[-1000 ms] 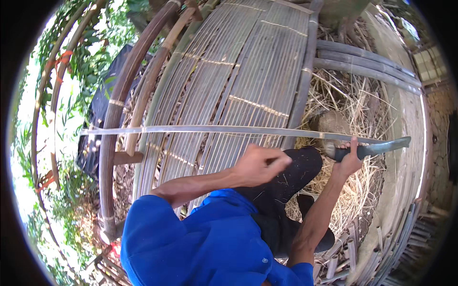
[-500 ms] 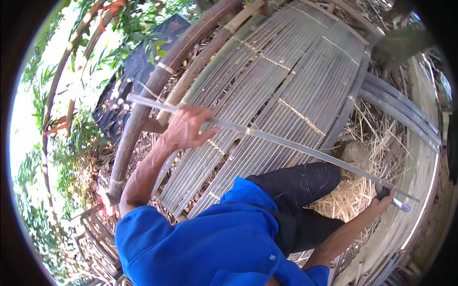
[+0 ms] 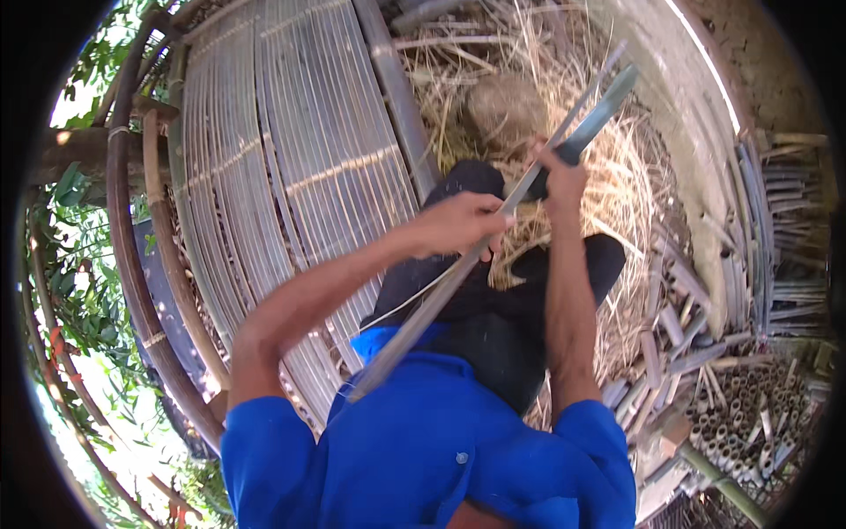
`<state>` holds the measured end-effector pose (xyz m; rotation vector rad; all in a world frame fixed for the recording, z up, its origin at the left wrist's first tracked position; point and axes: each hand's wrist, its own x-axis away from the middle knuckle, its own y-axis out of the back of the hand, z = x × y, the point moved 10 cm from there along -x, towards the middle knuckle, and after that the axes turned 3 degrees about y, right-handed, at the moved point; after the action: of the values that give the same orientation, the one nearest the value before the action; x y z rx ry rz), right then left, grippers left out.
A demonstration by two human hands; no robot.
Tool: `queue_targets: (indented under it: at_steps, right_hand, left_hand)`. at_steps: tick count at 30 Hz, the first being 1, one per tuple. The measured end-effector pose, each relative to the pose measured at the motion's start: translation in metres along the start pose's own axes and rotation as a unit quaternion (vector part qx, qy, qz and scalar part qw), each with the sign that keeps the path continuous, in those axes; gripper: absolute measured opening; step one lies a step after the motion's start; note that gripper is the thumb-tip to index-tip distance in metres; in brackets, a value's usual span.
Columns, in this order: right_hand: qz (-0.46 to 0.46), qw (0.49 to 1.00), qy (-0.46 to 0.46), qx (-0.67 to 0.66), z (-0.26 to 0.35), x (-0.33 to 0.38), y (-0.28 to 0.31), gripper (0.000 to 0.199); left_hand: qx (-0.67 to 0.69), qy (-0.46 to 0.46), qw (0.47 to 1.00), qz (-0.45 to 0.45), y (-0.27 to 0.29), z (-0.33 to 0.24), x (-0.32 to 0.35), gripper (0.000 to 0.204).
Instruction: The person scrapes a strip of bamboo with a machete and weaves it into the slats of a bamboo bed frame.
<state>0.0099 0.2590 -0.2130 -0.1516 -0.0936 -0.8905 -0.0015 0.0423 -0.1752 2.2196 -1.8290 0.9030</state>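
The left hand (image 3: 458,225) is closed around a long bamboo strip (image 3: 441,295). Just beyond it, the right hand (image 3: 555,172) grips a knife (image 3: 586,123) whose blade lies against the strip.

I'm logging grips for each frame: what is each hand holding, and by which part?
Left hand grips the long bamboo strip around its middle. Right hand holds a knife by its dark handle, blade against the strip.

Bright daylight, overexposed left rim, strong fisheye bending, black vignette corners.
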Motion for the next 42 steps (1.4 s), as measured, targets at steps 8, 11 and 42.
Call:
queue_targets:
  at_steps: [8, 11, 42]
  right_hand:
    - [0.015, 0.995, 0.025, -0.097, 0.008, -0.057, 0.059, 0.027]
    - [0.049, 0.995, -0.001, -0.091, 0.001, -0.057, 0.041, 0.031]
    - [-0.034, 0.991, -0.125, 0.037, -0.068, 0.019, 0.055, 0.023]
  left_hand:
    - [0.016, 0.068, 0.995, 0.074, -0.02, 0.039, 0.094, 0.059]
    - [0.021, 0.079, 0.995, 0.06, -0.024, 0.045, 0.095, 0.06]
    - [-0.013, 0.17, 0.984, -0.047, -0.054, 0.123, 0.061, 0.039]
